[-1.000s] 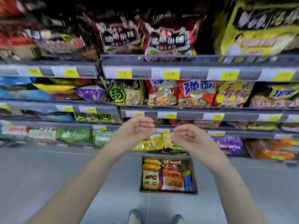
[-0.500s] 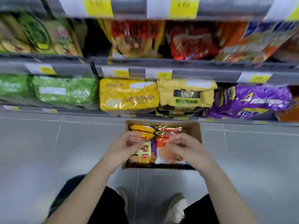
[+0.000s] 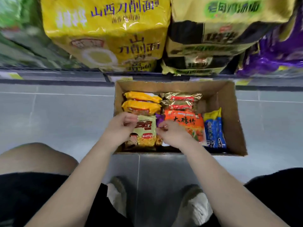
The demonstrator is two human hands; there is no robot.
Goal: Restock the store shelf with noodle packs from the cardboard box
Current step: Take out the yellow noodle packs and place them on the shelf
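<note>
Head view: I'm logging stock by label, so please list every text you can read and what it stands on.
"山西刀削面": upper face of the big yellow pack.
"刀削面": lower on that same pack.
"大": first character on the orange pack in the cardboard box; the rest is blurred.
Too blurred to read: pale green pack, olive pack, blue pack, price tags.

The cardboard box point(image 3: 227, 104) is of matt brown cardboard, and the pale green noodle pack point(image 3: 146, 128) inside it is glossy plastic film; the two gold packs point(image 3: 180, 97) at its far side shine like metal foil. Behind the box the big yellow multipack point(image 3: 106, 30) is crinkled glossy plastic, and around the box the grey floor tiles point(image 3: 57, 115) look smooth with a soft sheen.
</note>
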